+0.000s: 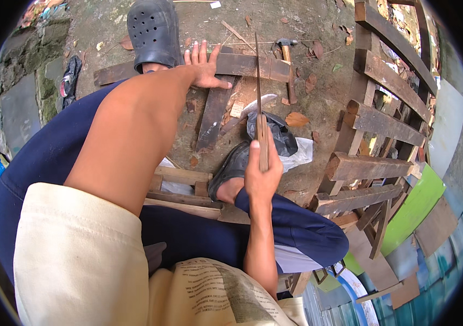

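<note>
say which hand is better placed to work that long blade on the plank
Likely the right: the right hand already grips the wooden handle of the blade, while the left hand is spread on the plank.

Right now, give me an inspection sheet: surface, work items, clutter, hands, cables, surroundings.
Surface: rough, stained ground.
Work items: dark plank, second plank set crosswise to it; saw seen edge-on, blade contact unclear.
Clutter: hammer by the dark plank's right end, black plastic bag, orange-brown leaf.
Hands: left hand, fingers spread over the dark plank; right hand gripping the saw's handle.
Cables: nothing seen.
Surroundings: slatted wooden frame and green panel, right.
</note>
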The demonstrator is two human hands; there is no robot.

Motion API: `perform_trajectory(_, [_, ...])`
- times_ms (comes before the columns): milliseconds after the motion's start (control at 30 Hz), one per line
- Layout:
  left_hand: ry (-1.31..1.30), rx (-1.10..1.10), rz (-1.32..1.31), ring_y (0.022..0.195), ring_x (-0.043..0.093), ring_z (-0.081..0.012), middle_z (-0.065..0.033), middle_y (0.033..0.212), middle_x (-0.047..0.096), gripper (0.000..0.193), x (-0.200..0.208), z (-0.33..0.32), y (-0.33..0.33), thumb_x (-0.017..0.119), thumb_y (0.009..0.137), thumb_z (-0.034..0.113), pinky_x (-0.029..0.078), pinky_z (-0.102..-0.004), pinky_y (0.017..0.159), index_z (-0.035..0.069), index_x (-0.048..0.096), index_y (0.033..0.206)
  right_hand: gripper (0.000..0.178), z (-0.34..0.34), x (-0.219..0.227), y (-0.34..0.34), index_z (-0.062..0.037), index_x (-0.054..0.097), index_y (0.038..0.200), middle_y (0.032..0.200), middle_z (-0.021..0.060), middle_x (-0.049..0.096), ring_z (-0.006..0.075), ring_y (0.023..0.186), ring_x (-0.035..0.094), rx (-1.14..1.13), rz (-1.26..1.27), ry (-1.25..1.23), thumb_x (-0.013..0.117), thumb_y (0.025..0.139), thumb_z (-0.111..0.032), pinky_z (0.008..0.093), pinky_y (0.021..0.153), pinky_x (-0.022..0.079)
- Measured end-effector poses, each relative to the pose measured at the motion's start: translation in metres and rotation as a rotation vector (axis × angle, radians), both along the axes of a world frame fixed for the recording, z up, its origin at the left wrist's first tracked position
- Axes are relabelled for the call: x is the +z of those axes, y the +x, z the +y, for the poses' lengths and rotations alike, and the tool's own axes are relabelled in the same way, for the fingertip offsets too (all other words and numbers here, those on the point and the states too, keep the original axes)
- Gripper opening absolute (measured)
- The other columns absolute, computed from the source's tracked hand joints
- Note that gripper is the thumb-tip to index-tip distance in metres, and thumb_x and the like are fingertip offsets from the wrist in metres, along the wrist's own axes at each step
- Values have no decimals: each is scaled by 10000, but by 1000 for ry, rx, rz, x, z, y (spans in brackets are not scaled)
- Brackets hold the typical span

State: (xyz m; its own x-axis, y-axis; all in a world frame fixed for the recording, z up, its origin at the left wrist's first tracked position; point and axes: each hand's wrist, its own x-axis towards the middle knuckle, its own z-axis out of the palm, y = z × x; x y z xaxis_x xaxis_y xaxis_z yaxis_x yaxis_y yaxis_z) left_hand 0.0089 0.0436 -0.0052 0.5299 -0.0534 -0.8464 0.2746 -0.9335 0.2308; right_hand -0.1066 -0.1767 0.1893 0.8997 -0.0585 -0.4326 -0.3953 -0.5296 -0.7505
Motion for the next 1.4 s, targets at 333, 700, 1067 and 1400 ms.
perform_trajectory(333, [-3, -29, -21, 1548, -227, -518, -340, 1676, -213, 1487, -2, 6, 22, 676, 716, 890, -48, -663, 1228, 160, -224, 1647, 521, 30, -72, 55, 51, 563, 1440, 1232, 289, 717, 375, 1154, 714, -32, -148, 41, 641, 1005, -226, 407, 1012, 515])
perform_trajectory(700, [-31, -24, -27, 1546, -237, -519, -337, 1681, -209, 1488, -5, 2, 11, 719, 720, 842, -78, -671, 1216, 160, -224, 1648, 491, 10, -39, 35, 32, 583, 1440, 1322, 271, 685, 331, 1275, 659, -13, -31, -22, 635, 994, -169, 383, 1090, 478])
perform_trajectory(1067, [-11, -47, 14, 1541, -240, -523, -325, 1678, -230, 1467, 1, 3, 6, 703, 751, 835, -56, -676, 1222, 146, -238, 1640, 529, -9, -3, -24, 35, 559, 1458, 1270, 260, 715, 290, 1146, 732, 29, -118, 29, 643, 955, -104, 377, 962, 556])
perform_trajectory(1400, [-12, -28, -13, 1531, -269, -521, -337, 1673, -227, 1488, -9, 5, 8, 671, 724, 890, -79, -693, 1206, 146, -234, 1642, 629, -26, 55, -47, 15, 553, 1483, 1201, 204, 760, 182, 1029, 753, -25, 48, 55, 583, 855, -20, 335, 916, 572])
